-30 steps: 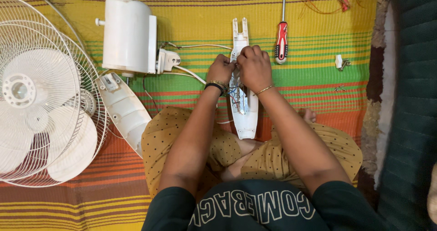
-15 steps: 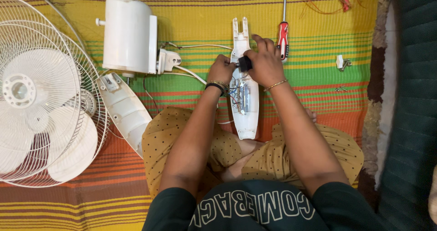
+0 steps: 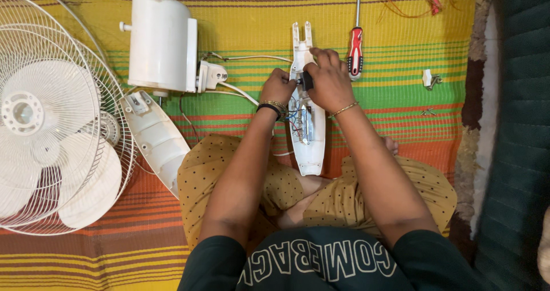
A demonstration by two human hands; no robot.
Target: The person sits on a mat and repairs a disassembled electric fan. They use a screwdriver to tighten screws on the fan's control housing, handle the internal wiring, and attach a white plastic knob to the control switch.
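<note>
A long white plastic fan housing (image 3: pixel 308 147) lies open in front of me on the striped mat, with coloured wires and a metal part showing inside. My left hand (image 3: pixel 278 87) rests on its left edge, fingers curled against it. My right hand (image 3: pixel 326 84) sits over the housing's upper part and pinches a small black part (image 3: pixel 307 80) between thumb and fingers. A red-handled screwdriver (image 3: pixel 356 50) lies just right of my right hand.
A white fan motor casing (image 3: pixel 157 41) stands at upper left, wired to the housing. A white fan cage with blades (image 3: pixel 46 119) fills the left side. A second white cover (image 3: pixel 154 139) lies beside my knee. Small clips and screws (image 3: pixel 429 80) lie at right.
My right hand has moved up the housing, away from its middle, and now holds the small black part near the top. The wires inside are uncovered. My left hand has barely shifted.
</note>
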